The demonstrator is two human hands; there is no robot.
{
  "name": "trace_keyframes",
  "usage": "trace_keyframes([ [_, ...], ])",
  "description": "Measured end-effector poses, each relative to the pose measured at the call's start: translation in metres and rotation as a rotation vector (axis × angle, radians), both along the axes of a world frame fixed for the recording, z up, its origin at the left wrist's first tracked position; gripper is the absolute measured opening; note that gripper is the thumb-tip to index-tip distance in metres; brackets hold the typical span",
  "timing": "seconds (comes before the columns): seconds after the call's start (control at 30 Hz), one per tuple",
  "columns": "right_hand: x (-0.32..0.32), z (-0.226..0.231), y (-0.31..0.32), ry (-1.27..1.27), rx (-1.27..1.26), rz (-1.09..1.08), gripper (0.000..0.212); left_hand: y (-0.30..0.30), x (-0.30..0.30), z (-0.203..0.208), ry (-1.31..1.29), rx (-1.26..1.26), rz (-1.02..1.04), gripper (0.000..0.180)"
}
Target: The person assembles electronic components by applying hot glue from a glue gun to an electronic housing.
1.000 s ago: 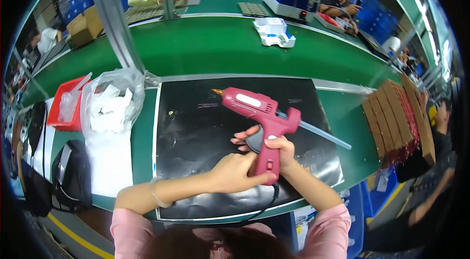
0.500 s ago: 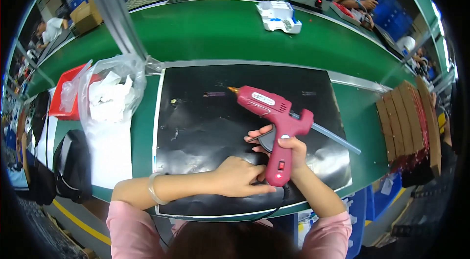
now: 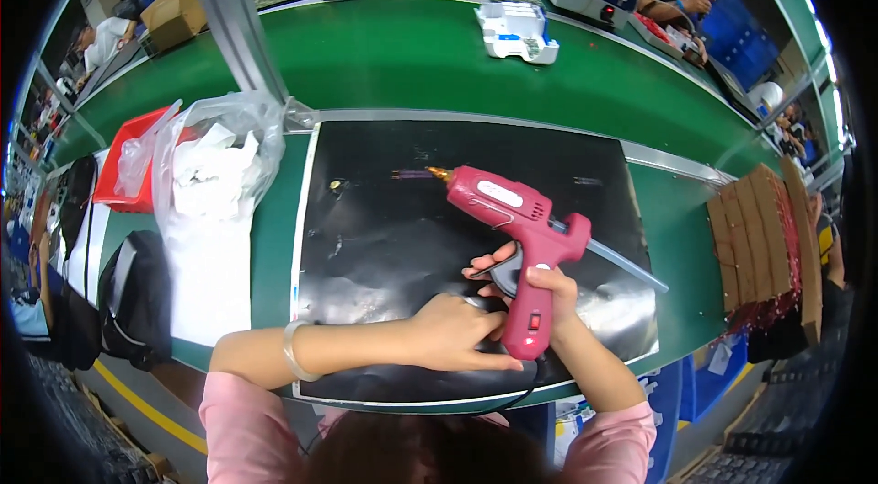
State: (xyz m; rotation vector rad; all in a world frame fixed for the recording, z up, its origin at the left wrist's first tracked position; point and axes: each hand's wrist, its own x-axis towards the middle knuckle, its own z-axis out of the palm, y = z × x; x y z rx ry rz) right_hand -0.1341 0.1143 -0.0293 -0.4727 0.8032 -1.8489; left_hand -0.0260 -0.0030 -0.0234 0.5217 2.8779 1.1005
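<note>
A dark pink glue gun (image 3: 521, 221) is in my right hand (image 3: 555, 290), held above the black mat (image 3: 393, 255). Its brass nozzle points to the far left, and a clear glue stick (image 3: 626, 265) sticks out of its back. My right thumb lies across the top of the handle, while the fingers reach round to the grey trigger (image 3: 505, 276). Against the handle's lower part is my left hand (image 3: 457, 333), its fingers bent and their tips hidden behind the handle. The left thumb stretches to the handle's bottom end, where a black cord comes out.
To the left stand a red bin (image 3: 128, 164) and a clear plastic bag (image 3: 219, 173) with white pieces in it, plus a black pouch (image 3: 134, 297). Cardboard pieces (image 3: 754, 237) stand on the right. Beyond the mat, a white plastic housing (image 3: 517, 31) lies on the green belt (image 3: 384, 59). Other people work further off.
The whole view has shifted slightly, so the mat and bins appear further right. Both hands keep nearly the same hold on the glue gun.
</note>
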Motion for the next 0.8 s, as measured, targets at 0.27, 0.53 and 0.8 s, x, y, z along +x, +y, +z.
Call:
trace_keyframes([
  [0.27,-0.001,0.008,-0.002,0.091,0.059,0.008,0.043,-0.001,-0.003,0.002,-0.015,0.008,-0.013,0.046],
  [0.53,0.017,0.003,-0.005,0.201,0.164,-0.156,0.049,-0.001,0.006,-0.012,0.088,0.046,-0.016,0.056],
  [0.8,0.017,0.01,0.004,0.102,0.163,0.056,0.049,-0.001,0.014,0.0,0.055,0.092,0.01,0.062],
])
